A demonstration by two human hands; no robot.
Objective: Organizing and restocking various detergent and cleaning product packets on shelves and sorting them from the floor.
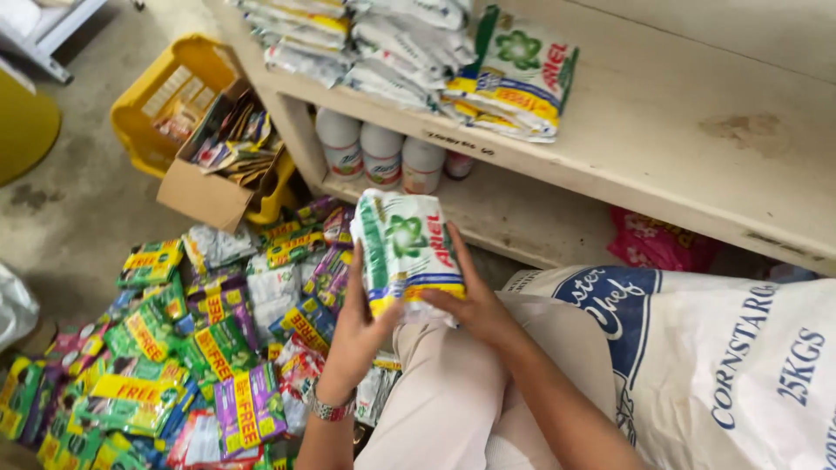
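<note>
A stack of white detergent sachets (407, 252) is held upright between both hands, above the lap. The left hand (355, 335) is closed around the stack's lower left edge, with a beaded bracelet (333, 409) worn at its wrist. The right hand (475, 300) is wrapped around the lower right corner, fingers spread along the side of the stack. To the left of the left hand, a heap of green, purple and yellow sachets (165, 357) is spread over the floor. Beyond that heap, a cardboard box (222, 170) of packets is set in a yellow crate (161, 100). Above the hands, more white sachets (514, 74) are piled on a cream shelf (697, 165), and white bottles (383, 157) are lined up underneath. A large white sack (723, 357) is seen just to the right of the right arm
</note>
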